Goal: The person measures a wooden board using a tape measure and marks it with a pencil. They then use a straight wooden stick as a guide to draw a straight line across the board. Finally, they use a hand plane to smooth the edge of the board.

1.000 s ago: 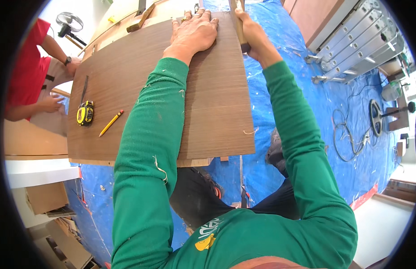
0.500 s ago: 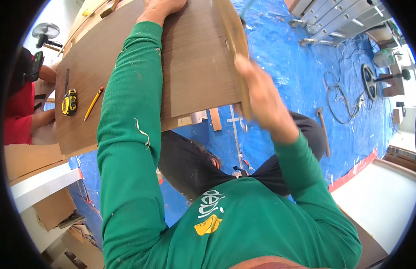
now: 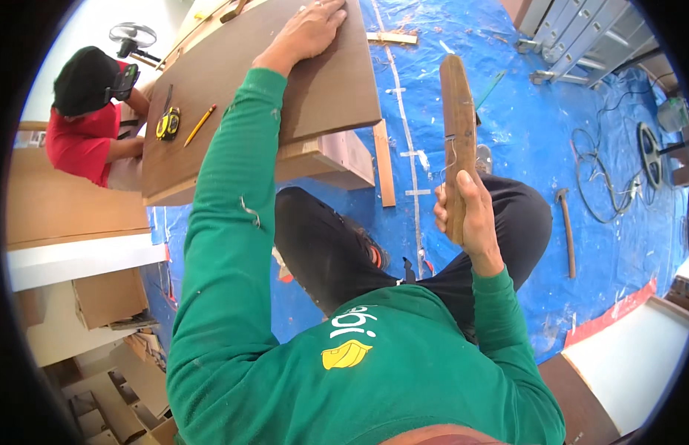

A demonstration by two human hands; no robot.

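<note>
My right hand (image 3: pixel 470 215) grips the rear end of a wooden hand plane (image 3: pixel 461 96), held upright over the floor and apart from the board. A thin curled shaving hangs by its mouth, and a teal blade sticks out on the far side. My left hand (image 3: pixel 309 33) lies flat with its fingers stretched out on a dark brown panel (image 3: pixel 329 96), near its right edge. On the panel, left of my forearm, are a yellow and black tape measure (image 3: pixel 168 124) and a yellow pencil (image 3: pixel 200 125).
A co-worker in red (image 3: pixel 81 141) sits at the panel's left. A light wood box (image 3: pixel 344 159) is under the panel. A blue tarp (image 3: pixel 530 148) covers the floor, with a hammer (image 3: pixel 567 233), wood strips (image 3: pixel 384 163) and a cable (image 3: pixel 596 178). A ladder (image 3: pixel 582 37) lies far right.
The hand plane has come off the panel's right edge and is now held up, apart from it. My left hand stays on the panel. The view has shifted.
</note>
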